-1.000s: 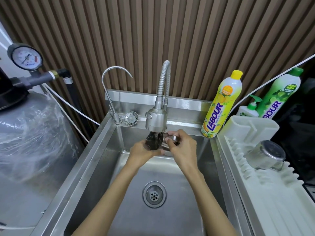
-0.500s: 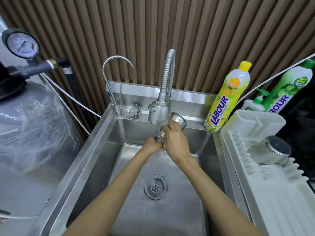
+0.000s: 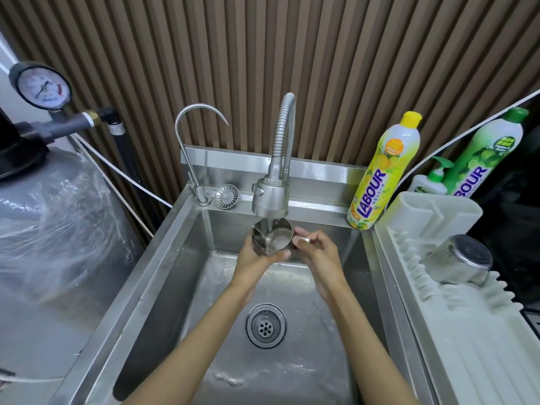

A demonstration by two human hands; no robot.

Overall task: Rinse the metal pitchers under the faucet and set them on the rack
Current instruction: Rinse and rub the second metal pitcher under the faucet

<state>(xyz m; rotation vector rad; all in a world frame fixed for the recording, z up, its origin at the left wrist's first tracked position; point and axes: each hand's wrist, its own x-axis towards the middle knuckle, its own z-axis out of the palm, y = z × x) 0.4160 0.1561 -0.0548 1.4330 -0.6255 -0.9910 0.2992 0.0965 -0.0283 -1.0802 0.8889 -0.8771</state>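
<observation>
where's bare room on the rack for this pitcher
The ribbed rack is bare in front of the upturned pitcher, toward the near edge. Its back end is crowded: that pitcher, the raised compartment, green bottle behind.

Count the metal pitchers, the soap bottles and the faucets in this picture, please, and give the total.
Metal pitchers: 2 (held pitcher, second pitcher on the rack)
Soap bottles: 3 (yellow bottle, green bottle, pump bottle)
Faucets: 2 (flexible faucet, curved faucet)
Total: 7

At my sink: two hands, two pitchers, two faucets, three bottles, one rack, one gauge.
</observation>
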